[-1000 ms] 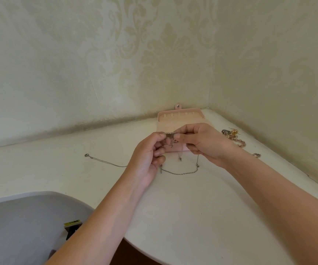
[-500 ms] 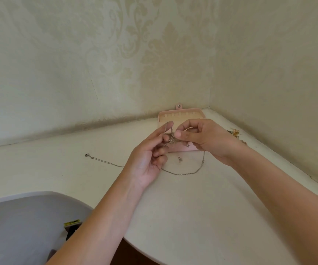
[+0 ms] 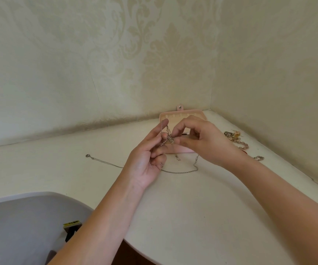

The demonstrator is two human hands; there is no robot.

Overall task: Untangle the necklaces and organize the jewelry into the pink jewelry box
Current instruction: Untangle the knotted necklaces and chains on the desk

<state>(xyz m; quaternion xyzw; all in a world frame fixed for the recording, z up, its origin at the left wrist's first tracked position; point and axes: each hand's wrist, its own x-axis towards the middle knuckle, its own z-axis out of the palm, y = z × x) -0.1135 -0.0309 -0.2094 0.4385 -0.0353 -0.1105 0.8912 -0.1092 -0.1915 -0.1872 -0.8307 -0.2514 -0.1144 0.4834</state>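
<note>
A knot of thin silver necklaces (image 3: pixel 169 139) hangs between my hands, just in front of the open pink jewelry box (image 3: pixel 183 116) in the table's corner. My left hand (image 3: pixel 148 159) holds part of the tangle between thumb and fingers, index finger raised with a chain running along it. My right hand (image 3: pixel 198 140) pinches the knot near a small heart pendant. Chain ends trail down to the table: one loop (image 3: pixel 183 171) lies below my hands, and another strand (image 3: pixel 104 162) stretches left to a small clasp.
A pile of rings, gold pieces and a pink bead bracelet (image 3: pixel 235 138) lies right of the box, with a small silver piece (image 3: pixel 258 157) nearer me. The white table (image 3: pixel 183 217) has a curved front edge. A grey chair (image 3: pixel 30 226) stands at lower left. Walls close in behind and right.
My hands have lifted the tangle slightly. My left index finger has straightened upward, and my right fingers have spread while picking at the knot. The hanging loop has shifted a little.
</note>
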